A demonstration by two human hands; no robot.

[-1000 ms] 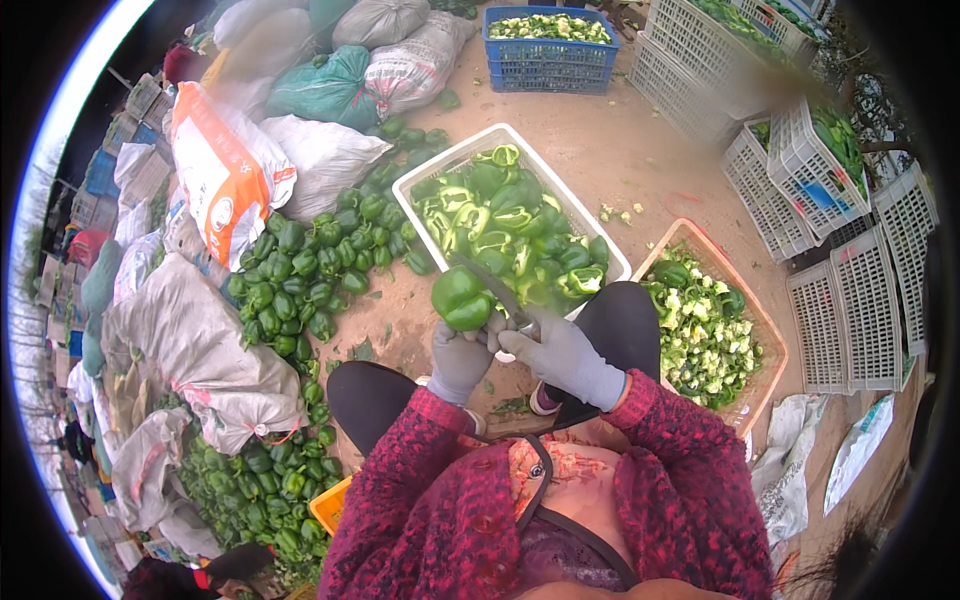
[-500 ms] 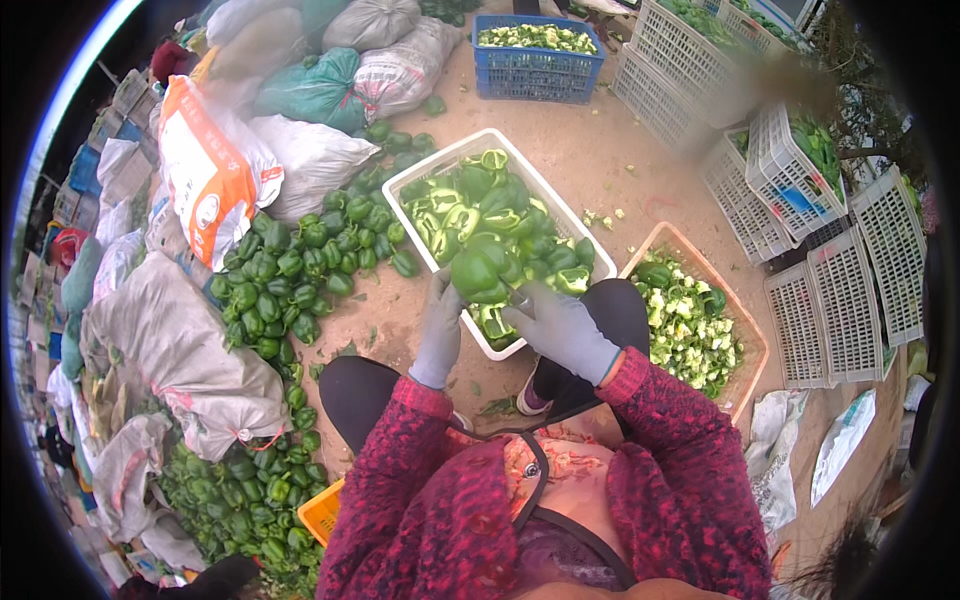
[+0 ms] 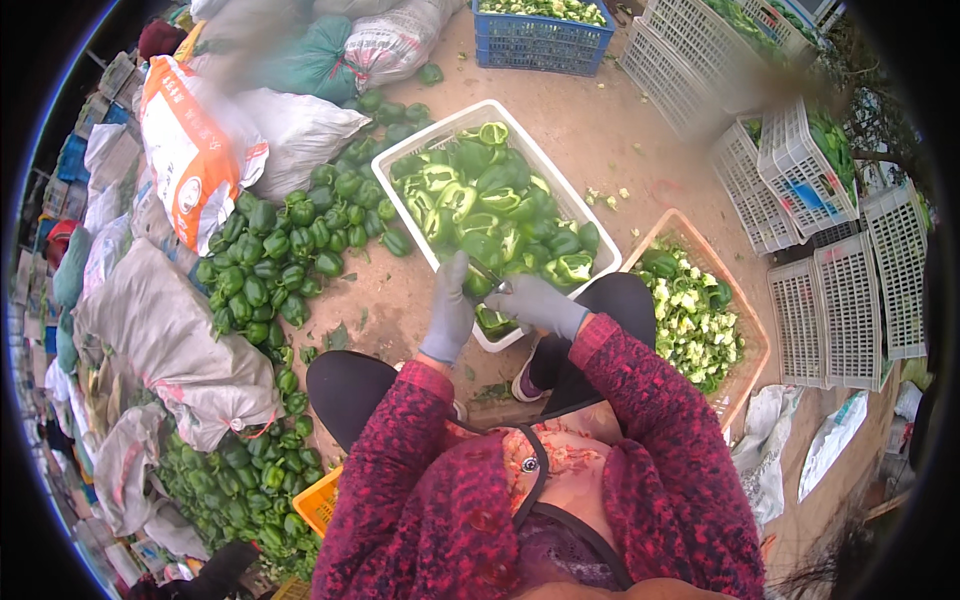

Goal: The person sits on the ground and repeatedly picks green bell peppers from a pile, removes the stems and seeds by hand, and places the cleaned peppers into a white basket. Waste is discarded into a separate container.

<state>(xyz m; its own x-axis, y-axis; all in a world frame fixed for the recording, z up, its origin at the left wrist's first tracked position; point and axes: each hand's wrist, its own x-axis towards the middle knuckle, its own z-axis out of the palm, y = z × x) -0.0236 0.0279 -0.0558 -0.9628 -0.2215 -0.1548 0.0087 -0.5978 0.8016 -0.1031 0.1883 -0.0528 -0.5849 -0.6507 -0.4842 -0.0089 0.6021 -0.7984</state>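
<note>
In front of me is a white crate (image 3: 586, 208) filled with green bell peppers (image 3: 497, 201), many of them cut open. Over its near edge, my left hand (image 3: 449, 312) in a grey glove is closed with its fingers upright; what it holds, if anything, is hidden. Beside it, my gloved right hand (image 3: 541, 304) is closed around a thin, shiny tool (image 3: 502, 287). From that fist a narrow dark part points toward my left fingers, too small to tell exactly. Dark green pepper shows between the two hands.
On my right stands an orange crate (image 3: 758, 345) of pale cut pepper cores. Whole green peppers (image 3: 262, 262) are heaped on the ground to my left, beside filled sacks (image 3: 185, 345). A blue crate (image 3: 540, 52) stands ahead; white crates (image 3: 846, 300) are stacked at the right.
The large green pepper held up between my hands has left that place and is lower or among those in the crate. My hands have shifted slightly closer together, and the view has tilted a little.
</note>
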